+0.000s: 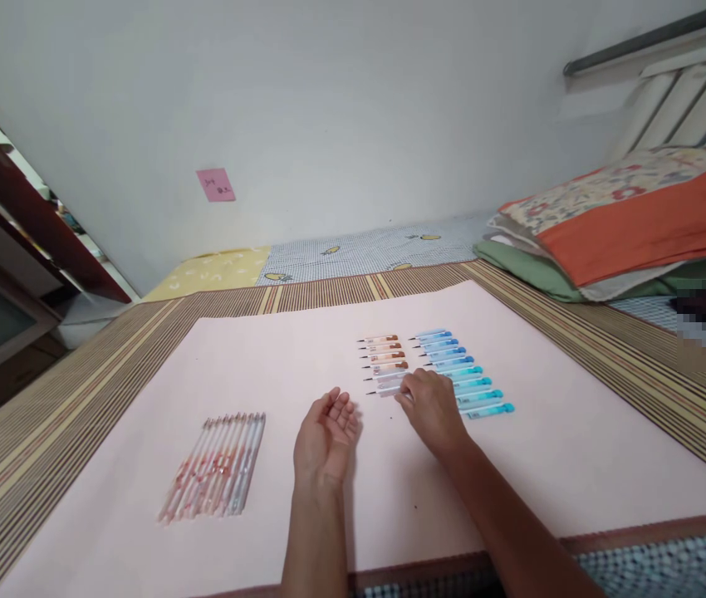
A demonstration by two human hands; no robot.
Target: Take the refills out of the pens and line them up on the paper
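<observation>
On the pale pink sheet, my right hand [431, 407] has its fingers pinched at the right end of the lowest white-and-grey pen [384, 392] in a short column. Pens with brown ends [387, 355] lie above it, dark points to the left. A second column of blue and turquoise pens [462, 359] runs beside them, partly hidden behind my right hand. My left hand [331, 428] rests palm up to the left of the columns, fingers loosely curled, nothing visible in it. Further left lies a neat row of slim patterned pens [219, 469], side by side.
The pink sheet [266, 357] lies on a striped mat [540, 332]. Folded bedding with an orange-edged pillow [645, 216] is stacked at the right. A white wall [353, 124] with a pink note [216, 184] stands behind; a radiator [695, 100] is at upper right.
</observation>
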